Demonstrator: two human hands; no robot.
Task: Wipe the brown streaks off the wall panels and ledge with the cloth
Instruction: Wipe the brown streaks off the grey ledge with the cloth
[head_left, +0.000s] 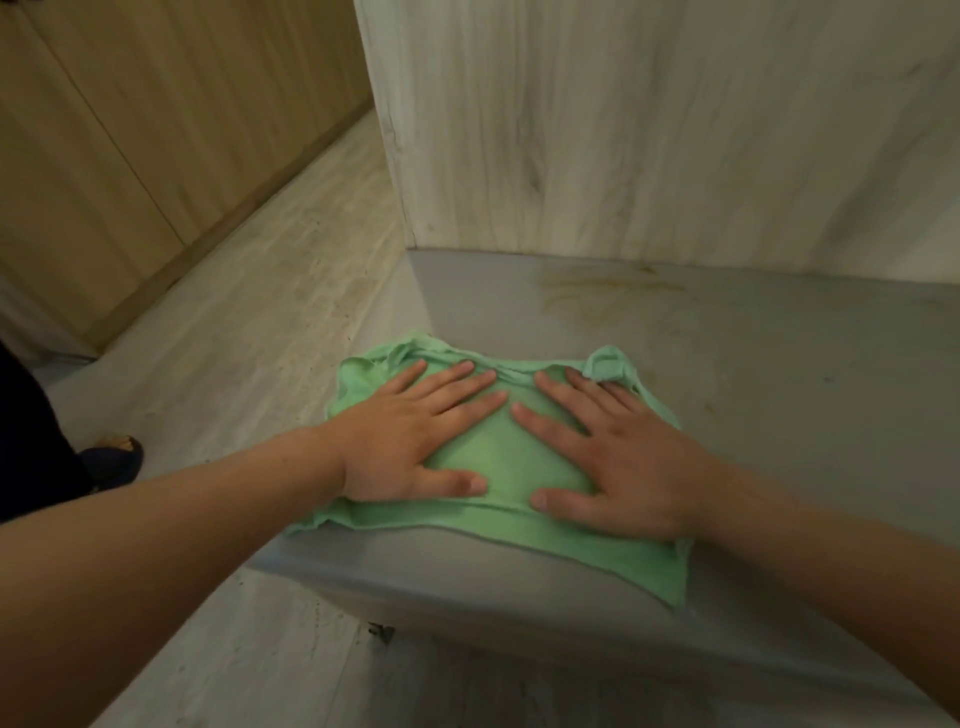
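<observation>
Pale green, thin fabric cloth (498, 457) lies flat on the smooth grey ledge (779, 389), right at its front left corner. Its left hem spills a little past the ledge's left edge, and its near right corner droops over the front edge. The long axis runs along that front edge, left to right and slightly slanted, with the rumpled far hem pointing at the back edge.

Both palms are down on it. The left hand (410, 436) is flat with its fingers fanned, and the right hand (613, 452) mirrors it. Fingertips nearly meet in the middle and the thumbs are tucked toward each other near the front hem. Nothing is pinched; it's pure downward pressure. I'd say that spread is there to keep the cloth wide and taut, so one push covers a broad band of ledge.

And there's the target: faint brown streaks (608, 291) near the back edge of the ledge, just below the pale wood-grain wall panel (649, 130) and well apart from the cloth. The panel itself may carry marks too, but the light is too dim to be sure.

Off the left edge, a pale floor (249, 322) runs to tan wooden cabinet doors (104, 156), and a dark shoe (117, 457) shows at the far left.
</observation>
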